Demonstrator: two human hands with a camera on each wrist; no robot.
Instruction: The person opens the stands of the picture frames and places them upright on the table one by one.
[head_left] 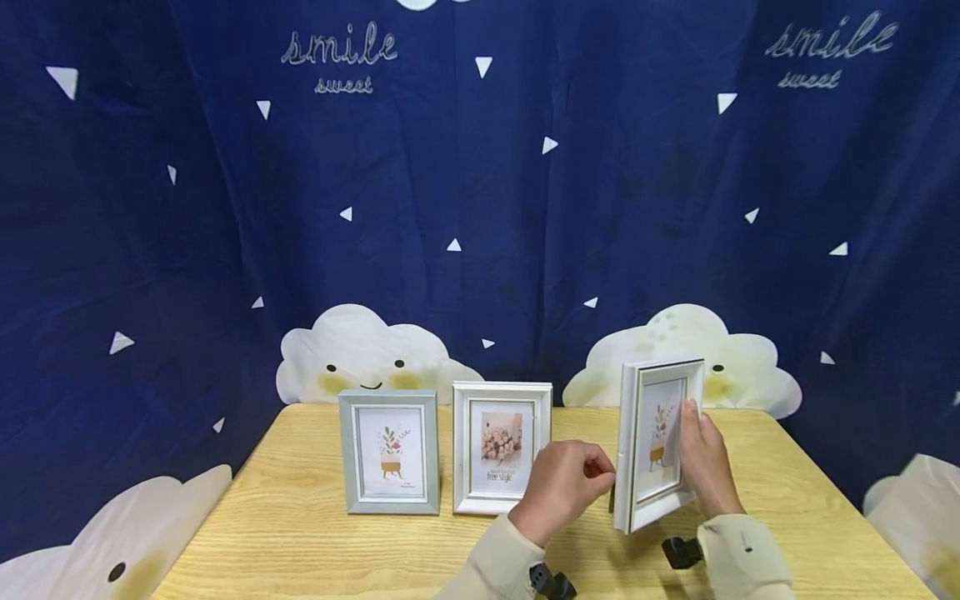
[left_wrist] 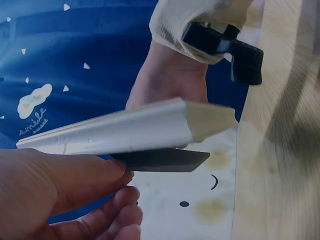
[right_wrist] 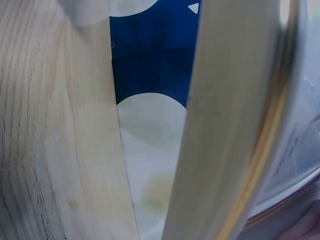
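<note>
At the right of the table, my right hand [head_left: 707, 467] holds a white picture frame [head_left: 658, 442] by its right side, lifted and turned at an angle. A potted-plant drawing shows behind its glass. My left hand [head_left: 562, 483] is at the frame's back left edge. In the left wrist view, its thumb and fingers pinch the dark stand flap [left_wrist: 170, 160], which tilts slightly out from the frame's back. The right wrist view shows the frame's edge [right_wrist: 225, 110] close up, with only a bit of hand at the lower corner.
A grey-green picture frame [head_left: 390, 507] with a similar plant drawing stands upright on the wooden table [head_left: 285, 533]. To its right stands a white picture frame [head_left: 463, 450] with a flower photo, partly behind my left hand. A blue curtain [head_left: 480, 192] hangs behind the table.
</note>
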